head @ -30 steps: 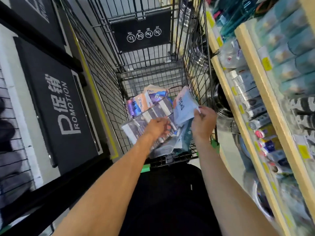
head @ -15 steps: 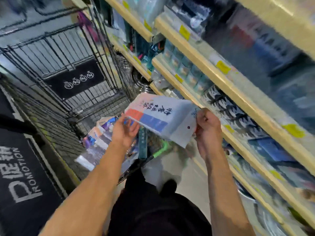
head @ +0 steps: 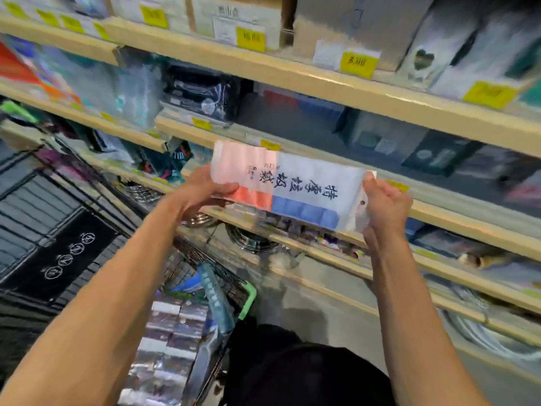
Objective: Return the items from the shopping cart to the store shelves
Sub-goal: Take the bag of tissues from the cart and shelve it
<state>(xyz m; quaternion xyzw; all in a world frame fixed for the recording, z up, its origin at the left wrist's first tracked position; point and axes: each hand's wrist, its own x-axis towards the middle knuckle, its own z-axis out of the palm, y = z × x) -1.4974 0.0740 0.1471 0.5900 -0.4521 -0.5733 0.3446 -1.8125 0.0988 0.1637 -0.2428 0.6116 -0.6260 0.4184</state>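
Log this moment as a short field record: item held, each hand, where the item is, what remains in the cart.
item: flat white packet with pink and blue squares
left hand: grips the packet's left end
right hand: grips its right end
position: held level in front of the shelf edge, not set down
cart: holds more packets

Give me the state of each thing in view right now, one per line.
Flat packet: held level in front of the shelves, not yet shelved.
Left hand: grips the packet's left end.
Right hand: grips its right end.
Shopping cart: holds more packets.
Shelves: stocked.
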